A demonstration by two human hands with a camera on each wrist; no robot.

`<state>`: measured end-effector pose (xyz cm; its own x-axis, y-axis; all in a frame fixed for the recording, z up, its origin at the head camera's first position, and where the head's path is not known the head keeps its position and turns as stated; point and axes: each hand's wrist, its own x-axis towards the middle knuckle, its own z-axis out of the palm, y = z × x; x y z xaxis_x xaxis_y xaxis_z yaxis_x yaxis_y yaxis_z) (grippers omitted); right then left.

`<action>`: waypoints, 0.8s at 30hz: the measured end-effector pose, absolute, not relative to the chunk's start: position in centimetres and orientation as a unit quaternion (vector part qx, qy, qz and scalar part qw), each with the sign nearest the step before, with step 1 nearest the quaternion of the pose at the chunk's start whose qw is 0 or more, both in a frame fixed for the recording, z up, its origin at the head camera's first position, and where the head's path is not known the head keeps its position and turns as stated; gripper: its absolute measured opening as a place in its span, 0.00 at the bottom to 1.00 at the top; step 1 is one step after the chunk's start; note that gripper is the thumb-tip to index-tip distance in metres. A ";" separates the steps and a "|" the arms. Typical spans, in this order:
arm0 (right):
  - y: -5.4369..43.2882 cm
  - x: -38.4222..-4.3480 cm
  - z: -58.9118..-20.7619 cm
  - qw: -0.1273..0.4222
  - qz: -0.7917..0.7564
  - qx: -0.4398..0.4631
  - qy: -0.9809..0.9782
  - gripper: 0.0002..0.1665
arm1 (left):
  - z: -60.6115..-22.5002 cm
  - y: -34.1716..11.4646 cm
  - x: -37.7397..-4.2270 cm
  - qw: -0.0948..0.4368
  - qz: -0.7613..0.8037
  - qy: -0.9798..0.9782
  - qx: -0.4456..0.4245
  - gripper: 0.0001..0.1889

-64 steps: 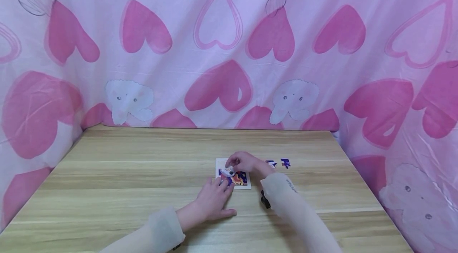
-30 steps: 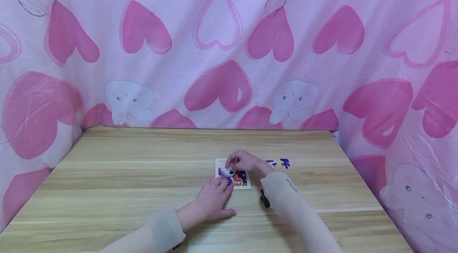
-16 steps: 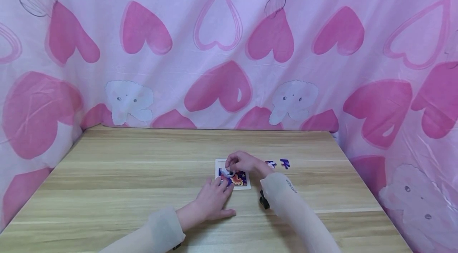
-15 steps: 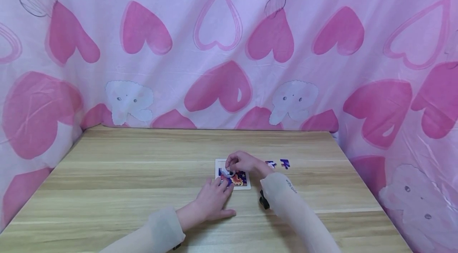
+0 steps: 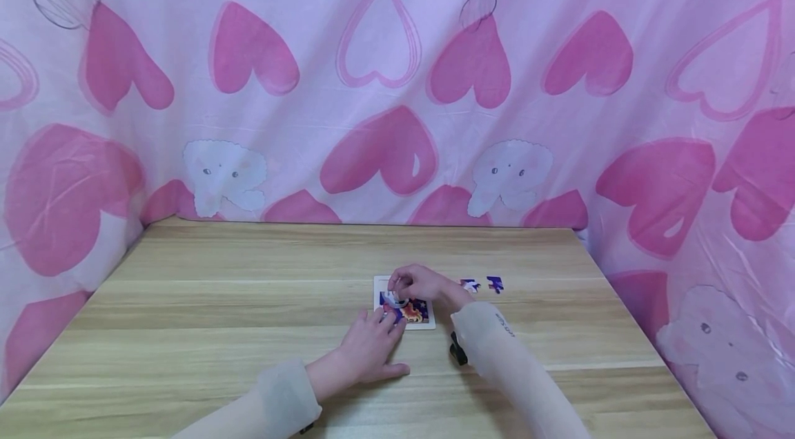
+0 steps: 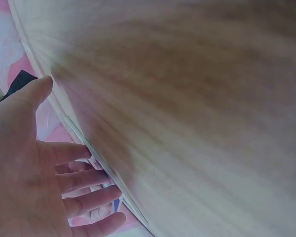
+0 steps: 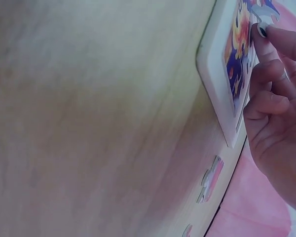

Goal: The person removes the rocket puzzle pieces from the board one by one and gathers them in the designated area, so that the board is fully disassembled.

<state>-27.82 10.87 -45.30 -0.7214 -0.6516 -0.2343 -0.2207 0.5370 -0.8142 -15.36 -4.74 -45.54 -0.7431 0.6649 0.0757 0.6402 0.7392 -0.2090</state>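
The left hand [image 5: 370, 348], fingers spread, rests on the near-left part of the rectangular white-framed jigsaw [image 5: 416, 315]; the right hand [image 5: 420, 282] pinches a pale cardboard piece [image 7: 265, 15] over it.

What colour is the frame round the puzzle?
White. The puzzle frame shows best in the right wrist view.

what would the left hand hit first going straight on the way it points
Probably the whitish puzzle piece pinched by the right hand over the puzzle board; depth beyond the left hand is unclear.
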 end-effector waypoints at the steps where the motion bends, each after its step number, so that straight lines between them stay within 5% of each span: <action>1: 10.8 -27.8 -45.3 0.265 -0.405 -0.261 0.835 0.10 | -45.5 -4.7 -15.4 0.072 0.085 -0.930 -0.351 0.41; 24: 13.4 -27.6 -44.5 0.240 -0.422 -0.263 0.834 0.10 | -45.4 -4.7 -15.3 0.074 0.088 -0.929 -0.353 0.41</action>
